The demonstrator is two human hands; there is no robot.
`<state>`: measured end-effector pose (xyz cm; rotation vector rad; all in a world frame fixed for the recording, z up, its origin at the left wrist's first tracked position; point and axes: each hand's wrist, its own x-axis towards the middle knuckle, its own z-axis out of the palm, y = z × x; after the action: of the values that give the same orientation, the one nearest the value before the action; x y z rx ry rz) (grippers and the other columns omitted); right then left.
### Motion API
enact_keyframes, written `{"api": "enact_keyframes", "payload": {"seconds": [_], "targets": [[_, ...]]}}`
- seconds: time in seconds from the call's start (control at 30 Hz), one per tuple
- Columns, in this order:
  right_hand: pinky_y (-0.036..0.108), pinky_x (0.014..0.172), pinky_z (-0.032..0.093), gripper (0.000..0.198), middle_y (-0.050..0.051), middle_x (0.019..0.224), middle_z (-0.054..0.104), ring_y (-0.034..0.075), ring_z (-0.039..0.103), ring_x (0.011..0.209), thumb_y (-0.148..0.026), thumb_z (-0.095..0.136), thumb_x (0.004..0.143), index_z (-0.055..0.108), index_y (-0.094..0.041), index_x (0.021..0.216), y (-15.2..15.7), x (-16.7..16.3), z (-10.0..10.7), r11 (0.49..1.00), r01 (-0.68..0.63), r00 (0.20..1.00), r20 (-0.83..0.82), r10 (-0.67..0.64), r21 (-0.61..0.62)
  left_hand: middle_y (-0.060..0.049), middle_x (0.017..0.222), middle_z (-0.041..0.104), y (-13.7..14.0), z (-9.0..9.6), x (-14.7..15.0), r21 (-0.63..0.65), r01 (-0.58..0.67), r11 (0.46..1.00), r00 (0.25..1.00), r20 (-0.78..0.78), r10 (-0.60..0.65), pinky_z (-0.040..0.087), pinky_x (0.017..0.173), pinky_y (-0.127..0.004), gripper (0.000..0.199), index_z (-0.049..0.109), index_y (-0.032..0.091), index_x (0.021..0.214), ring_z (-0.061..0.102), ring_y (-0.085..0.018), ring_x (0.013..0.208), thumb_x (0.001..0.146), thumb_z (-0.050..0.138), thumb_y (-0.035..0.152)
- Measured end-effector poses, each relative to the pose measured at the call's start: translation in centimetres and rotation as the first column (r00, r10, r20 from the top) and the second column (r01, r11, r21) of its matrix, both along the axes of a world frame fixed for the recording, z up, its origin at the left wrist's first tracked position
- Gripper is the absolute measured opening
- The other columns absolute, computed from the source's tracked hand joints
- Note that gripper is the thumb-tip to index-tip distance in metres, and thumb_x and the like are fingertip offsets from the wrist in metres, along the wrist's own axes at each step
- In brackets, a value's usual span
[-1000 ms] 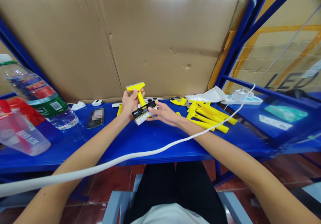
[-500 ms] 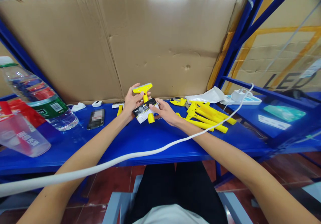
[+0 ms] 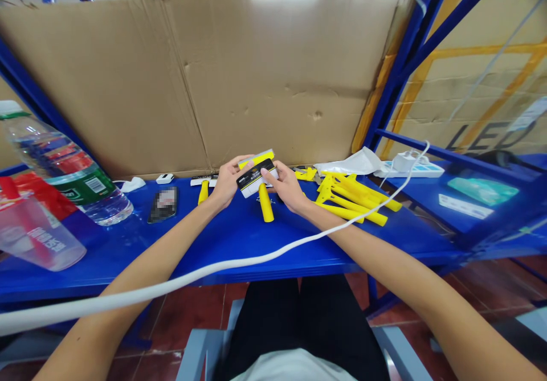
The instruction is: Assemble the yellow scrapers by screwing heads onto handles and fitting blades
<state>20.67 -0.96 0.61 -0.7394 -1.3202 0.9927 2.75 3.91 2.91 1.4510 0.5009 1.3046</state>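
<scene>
Scraper (image 3: 266,204) was up between both hands over the blue table (image 3: 222,241), black-and-white card (image 3: 253,180) lying across it just below the head. Left hand (image 3: 228,180) had their left end gripped, right hand (image 3: 289,186) was pinching the card's right side. Yellow handles (image 3: 371,214) lay heaped nearby.

Left grip (image 3: 225,184), right grip (image 3: 289,188) on yellow scraper (image 3: 266,204), card (image 3: 257,178) across it; lettering (image 3: 255,175) unclear.

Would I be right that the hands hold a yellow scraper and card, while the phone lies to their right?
Not quite: the head view shows the phone to their left; the left hand and right hand do hold the scraper and card.
</scene>
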Motion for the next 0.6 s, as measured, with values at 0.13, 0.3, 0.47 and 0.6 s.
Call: {"api": "enact_keyframes", "payload": {"seconds": [0.13,0.3,0.47,0.6], "targets": [[0.041,0.073,0.071,0.054,0.001,0.098,0.074,0.023,0.075,0.085,-0.07,0.087,0.083,0.059,-0.028,0.102,0.3,0.4,0.3,0.998,0.064,0.994,-0.088,-0.062,0.017,-0.012,0.118,0.084,0.4,-0.5,0.4,-0.026,-0.053,0.998,0.996,0.064,0.054,0.064,0.102,-0.042,0.052,0.083,0.02,0.111,0.078,-0.031,0.119,0.092,0.081,0.068],[0.037,0.07,0.068,0.051,0.003,0.103,0.073,0.024,0.074,0.092,-0.068,0.082,0.087,0.058,-0.027,0.106,1.1,1.2,-0.1,0.98,0.197,0.979,-0.061,-0.195,0.027,-0.016,0.117,0.085,0.0,-1.7,1.1,-0.161,0.099,0.982,0.993,0.072,-0.088,0.065,0.104,-0.051,0.067,0.081,0.019,0.112,0.079,-0.035,0.12,0.091,0.071,0.082],[0.045,0.094,0.066,0.041,0.008,0.109,0.071,0.027,0.071,0.104,-0.062,0.074,0.095,0.066,-0.024,0.106,2.3,1.8,-1.4,0.927,0.342,0.918,0.155,-0.364,0.153,-0.013,0.109,0.085,-0.1,-2.7,1.4,-0.169,0.059,0.984,0.998,0.016,-0.058,0.066,0.101,-0.047,0.046,0.081,0.015,0.111,0.081,-0.032,0.109,0.077,0.101,0.039],[0.052,0.125,0.049,0.056,0.019,0.151,0.06,0.032,0.059,0.142,-0.05,0.079,0.094,0.065,-0.021,0.139,2.9,2.0,-1.9,0.867,0.434,0.837,0.248,-0.488,0.242,-0.012,0.103,0.086,0.3,-2.8,1.2,-0.205,-0.011,0.979,1.0,0.024,0.017,0.067,0.097,-0.047,0.046,0.081,0.015,0.107,0.082,-0.032,0.106,0.071,0.104,0.034]]}}
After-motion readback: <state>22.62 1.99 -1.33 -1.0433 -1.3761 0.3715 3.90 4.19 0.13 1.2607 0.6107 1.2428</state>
